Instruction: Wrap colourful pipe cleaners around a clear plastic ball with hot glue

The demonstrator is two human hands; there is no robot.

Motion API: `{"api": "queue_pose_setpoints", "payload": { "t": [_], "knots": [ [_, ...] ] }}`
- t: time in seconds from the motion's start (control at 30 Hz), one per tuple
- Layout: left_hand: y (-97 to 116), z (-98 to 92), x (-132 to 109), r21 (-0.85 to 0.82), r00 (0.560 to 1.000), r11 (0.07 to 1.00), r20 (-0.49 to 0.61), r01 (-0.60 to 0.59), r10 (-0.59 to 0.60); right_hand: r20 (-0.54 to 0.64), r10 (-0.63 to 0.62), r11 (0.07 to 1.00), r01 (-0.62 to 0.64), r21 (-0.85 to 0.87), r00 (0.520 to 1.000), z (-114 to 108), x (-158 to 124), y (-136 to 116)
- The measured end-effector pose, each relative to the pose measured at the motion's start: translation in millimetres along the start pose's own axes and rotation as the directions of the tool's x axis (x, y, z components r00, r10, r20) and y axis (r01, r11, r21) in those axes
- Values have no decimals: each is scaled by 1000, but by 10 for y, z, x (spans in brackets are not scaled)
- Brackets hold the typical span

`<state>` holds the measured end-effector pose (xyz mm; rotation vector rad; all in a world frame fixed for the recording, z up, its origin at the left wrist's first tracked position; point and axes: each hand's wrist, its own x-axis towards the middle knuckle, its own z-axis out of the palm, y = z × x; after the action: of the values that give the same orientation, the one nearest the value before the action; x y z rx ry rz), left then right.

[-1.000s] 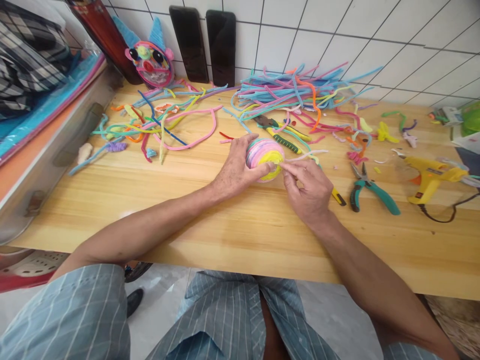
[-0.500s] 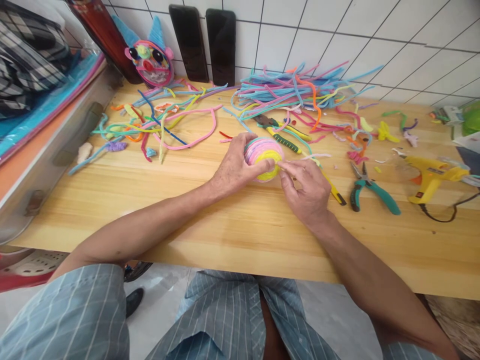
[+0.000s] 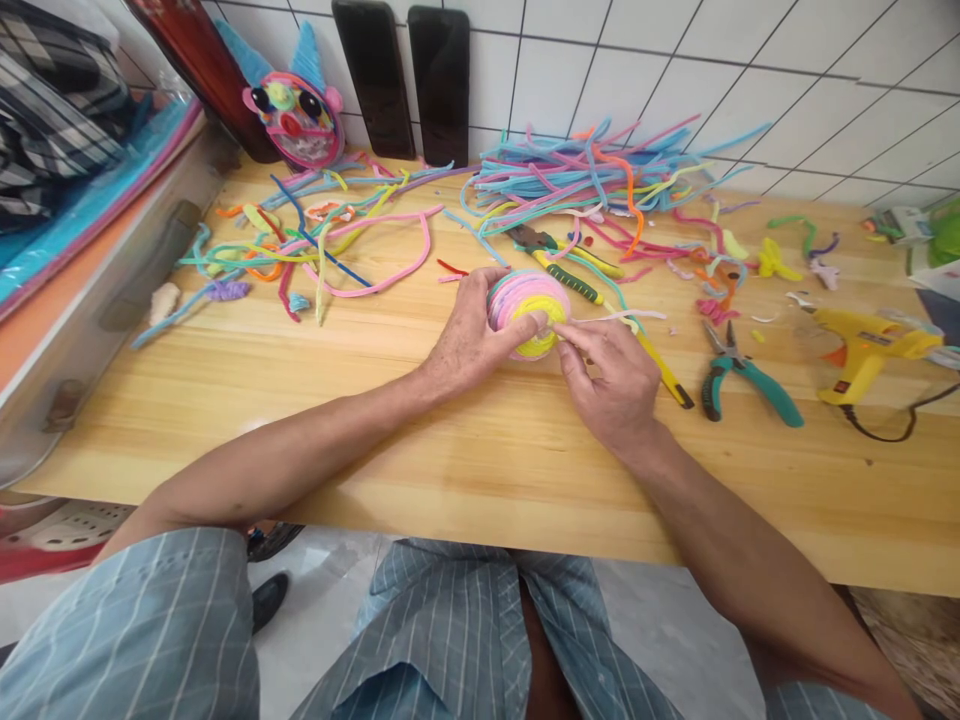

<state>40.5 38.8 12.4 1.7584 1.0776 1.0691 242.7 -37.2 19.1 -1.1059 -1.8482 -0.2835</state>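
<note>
Okay so you've got both hands on the go right in the middle of the frame. Your left hand point(image 3: 472, 338) is wrapped around a round ball of coiled fuzzy strips, banded pink, lilac and mint point(image 3: 523, 292), with a bright yellow coil facing you, and your thumb is pressed onto that yellow bit. The ball sits at the centre of the frame, just above the pale wood tabletop point(image 3: 465, 450) or touching it, can't tell which. Your right hand point(image 3: 616, 385) has thumb and index finger pinched together at the yellow coil, seemingly on a thin pale pink fuzzy strip point(image 3: 646, 315) whose tail pokes out to the right; your fingers hide the exact grip. Just right of that hand there's a yellow utility knife point(image 3: 670, 375), then teal-handled needle-nose pliers point(image 3: 750, 375) lying with their handles spread, and a yellow glue gun point(image 3: 862, 350) at the right edge. Beyond the ball you've got pliers with green-and-yellow grips point(image 3: 571, 282) and a big heap of blue and pink fuzzy stems point(image 3: 555, 182) by the white tiled wall point(image 3: 637, 55). Upper left, a colourful face figure with blue pointy ears point(image 3: 300, 125) sits near two black phones point(image 3: 440, 90) propped upright.
</note>
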Motion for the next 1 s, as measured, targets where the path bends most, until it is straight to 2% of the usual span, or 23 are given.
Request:
{"api": "queue_pose_setpoints", "payload": {
  "t": [0.2,0.4,0.53,0.7,0.87,1.0],
  "knots": [
    [94,-107,78,-8,989,998,134,57,-56,8,3,1000,-3,2,1000,-6,-12,6],
    [195,-223,153,197,976,979,218,-55,11,23,16,1000,-17,15,1000,2,-18,5],
    [139,-179,150,201,990,978,141,-47,18,0,7,1000,-7,24,1000,8,-6,-11],
    [11,-90,114,98,999,995,48,-30,25,12,12,1000,-12,19,1000,-5,0,3],
    [-20,-30,79,16,1000,1000,2,-11,11,38,35,999,-36,35,999,-11,-8,18],
    [10,-8,57,-74,999,997,16,29,-28,37,56,998,-57,25,998,-1,-17,15]
  ]
}}
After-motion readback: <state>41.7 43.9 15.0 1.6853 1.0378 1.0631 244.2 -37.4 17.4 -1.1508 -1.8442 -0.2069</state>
